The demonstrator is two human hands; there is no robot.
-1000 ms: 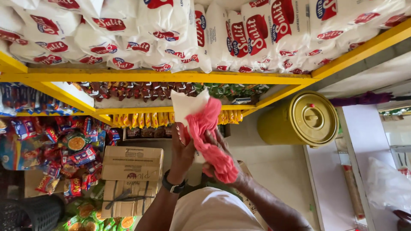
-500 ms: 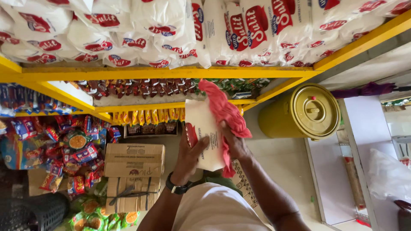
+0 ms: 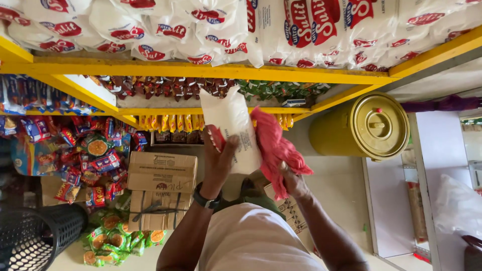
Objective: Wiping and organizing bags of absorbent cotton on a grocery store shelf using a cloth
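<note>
Currently white packet (image 3: 233, 128) held up below yellow shelf (image 3: 201, 70), pinched by left hand (image 3: 218, 155) fingers; red cloth (image 3: 276, 150) bunched in closed right hand (image 3: 293, 180). Risk: one-sided pinch, packet could be knocked loose by cloth pressure, dropped onto cardboard boxes (image 3: 160, 188).

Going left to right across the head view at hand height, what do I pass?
Black basket → cardboard boxes → left hand → white packet → red cloth → yellow drum.
</note>
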